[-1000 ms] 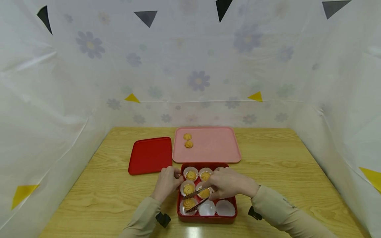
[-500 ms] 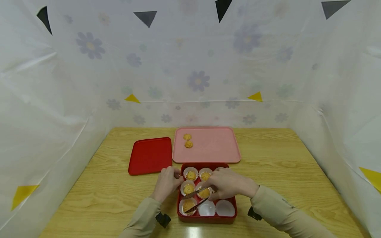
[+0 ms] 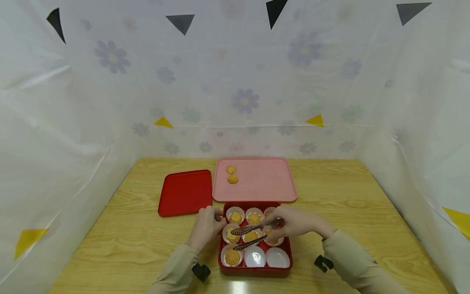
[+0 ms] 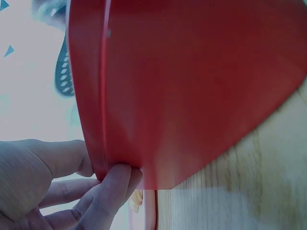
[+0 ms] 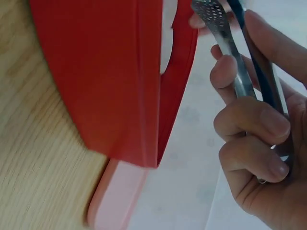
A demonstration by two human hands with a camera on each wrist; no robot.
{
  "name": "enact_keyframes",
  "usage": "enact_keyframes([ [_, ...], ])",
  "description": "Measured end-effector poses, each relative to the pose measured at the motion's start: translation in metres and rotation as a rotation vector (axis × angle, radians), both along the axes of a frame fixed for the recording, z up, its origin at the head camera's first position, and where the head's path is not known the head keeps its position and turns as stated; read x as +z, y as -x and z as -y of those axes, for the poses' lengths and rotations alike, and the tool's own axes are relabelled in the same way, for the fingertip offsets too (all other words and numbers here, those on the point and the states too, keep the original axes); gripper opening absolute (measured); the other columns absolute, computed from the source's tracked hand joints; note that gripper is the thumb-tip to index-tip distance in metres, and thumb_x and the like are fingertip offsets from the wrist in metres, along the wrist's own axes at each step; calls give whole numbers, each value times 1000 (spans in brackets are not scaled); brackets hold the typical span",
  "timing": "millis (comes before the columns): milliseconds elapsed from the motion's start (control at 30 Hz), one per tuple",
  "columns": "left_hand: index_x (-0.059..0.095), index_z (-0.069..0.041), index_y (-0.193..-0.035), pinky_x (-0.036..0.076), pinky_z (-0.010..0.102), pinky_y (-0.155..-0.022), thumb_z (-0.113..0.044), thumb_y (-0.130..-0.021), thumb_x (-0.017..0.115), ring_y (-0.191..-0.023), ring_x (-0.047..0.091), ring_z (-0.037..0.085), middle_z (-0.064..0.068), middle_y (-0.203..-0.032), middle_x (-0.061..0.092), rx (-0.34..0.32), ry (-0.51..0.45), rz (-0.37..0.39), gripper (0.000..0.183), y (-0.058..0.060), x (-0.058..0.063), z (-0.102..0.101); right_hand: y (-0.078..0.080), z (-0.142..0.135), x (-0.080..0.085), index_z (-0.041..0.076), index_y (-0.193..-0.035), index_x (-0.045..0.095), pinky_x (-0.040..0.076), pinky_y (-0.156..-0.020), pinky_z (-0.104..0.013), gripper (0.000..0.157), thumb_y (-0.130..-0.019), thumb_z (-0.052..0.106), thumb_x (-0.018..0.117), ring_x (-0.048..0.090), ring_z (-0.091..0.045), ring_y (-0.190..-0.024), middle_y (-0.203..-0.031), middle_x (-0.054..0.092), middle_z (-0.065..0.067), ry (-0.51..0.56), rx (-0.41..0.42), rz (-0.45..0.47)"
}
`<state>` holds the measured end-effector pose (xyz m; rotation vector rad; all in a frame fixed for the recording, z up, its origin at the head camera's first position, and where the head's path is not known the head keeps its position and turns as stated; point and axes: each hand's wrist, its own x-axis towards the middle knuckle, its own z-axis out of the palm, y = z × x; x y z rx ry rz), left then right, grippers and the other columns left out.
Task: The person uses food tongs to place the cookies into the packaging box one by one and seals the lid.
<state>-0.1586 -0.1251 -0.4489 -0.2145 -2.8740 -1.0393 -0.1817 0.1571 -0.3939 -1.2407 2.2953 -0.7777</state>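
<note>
Metal tongs with perforated tips are in my right hand, whose fingers curl round the arms in the right wrist view. The tips are parted over the red box, with nothing between them. My left hand pinches the box's left rim, fingers and thumb on either side in the left wrist view. White paper cups fill the box in rows. Piped cookies sit in most, including a swirled cookie in the front left cup. The front middle cup and front right cup hold no cookie.
Behind the box lies a pink tray with two cookies at its left side. A flat red lid-like tray lies left of it. The wooden table is enclosed by white sheeting.
The right hand with the tongs has lifted and shifted right and away from the front left cookie. The tips have left that cookie, which stays in its cup. The left hand has not moved.
</note>
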Motion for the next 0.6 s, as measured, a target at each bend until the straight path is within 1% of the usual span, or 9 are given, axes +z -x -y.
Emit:
enact_keyframes([
  [67, 78, -2, -88, 51, 26, -58, -5, -78, 70, -68, 66, 14, 8, -77, 76, -1, 1, 1, 13, 0, 1, 1, 7, -8, -2, 4, -127, 68, 41, -65, -19, 42, -94, 30, 69, 46, -1, -69, -111, 72, -14, 54, -22, 51],
  [100, 78, -2, -90, 52, 25, -59, -5, -78, 70, -69, 66, 13, 8, -78, 76, 1, 4, 0, 14, 0, 1, 1, 10, -12, -3, 3, -128, 67, 45, -69, -20, 43, -95, 30, 68, 52, -1, -74, -117, 72, -16, 76, -35, 55],
  [133, 78, -2, -90, 51, 26, -59, -5, -79, 70, -68, 66, 13, 8, -78, 75, -2, 8, -2, 14, 0, 1, 1, 14, -15, -4, 4, -129, 67, 45, -70, -21, 42, -96, 30, 67, 52, -3, -76, -119, 72, -15, 98, -52, 58],
  [167, 78, -2, -89, 51, 26, -59, -5, -79, 70, -68, 65, 13, 8, -78, 75, -4, 10, -4, 13, 0, 2, 1, 17, -18, -4, 4, -127, 68, 46, -69, -22, 40, -96, 29, 67, 53, -4, -76, -117, 72, -15, 120, -70, 64],
  [267, 77, -3, -87, 51, 26, -60, -6, -79, 71, -69, 65, 13, 8, -77, 75, -2, 16, -7, 10, 0, 2, 0, 27, -20, -4, 5, -124, 68, 47, -70, -25, 33, -97, 23, 66, 55, -6, -77, -96, 71, -12, 182, -114, 40],
  [367, 77, -4, -85, 51, 26, -60, -5, -79, 71, -69, 65, 13, 7, -77, 75, -2, 14, -9, 9, 0, 2, 0, 38, -16, -4, 5, -118, 69, 43, -64, -25, 25, -97, 18, 66, 47, -6, -67, -83, 64, -8, 209, -170, 7],
  [500, 77, -4, -85, 51, 25, -60, -5, -79, 71, -68, 64, 13, 7, -77, 75, -6, 14, -14, 8, 0, 2, 0, 52, -7, -3, 3, -112, 72, 38, -61, -24, 21, -95, 17, 67, 43, -7, -63, -81, 63, -4, 168, -264, -44],
  [567, 77, -3, -86, 51, 25, -60, -6, -80, 71, -68, 64, 13, 8, -77, 75, -7, 16, -10, 9, 0, 2, 0, 59, -2, -2, 0, -114, 71, 36, -57, -24, 26, -95, 18, 67, 40, -8, -59, -75, 59, -4, 119, -323, -57],
  [600, 77, -3, -87, 51, 25, -60, -6, -80, 71, -69, 64, 13, 8, -78, 75, -7, 17, -8, 10, 0, 2, 0, 63, 1, -3, -1, -116, 71, 35, -56, -25, 28, -95, 18, 68, 39, -9, -58, -74, 61, -6, 101, -341, -65],
])
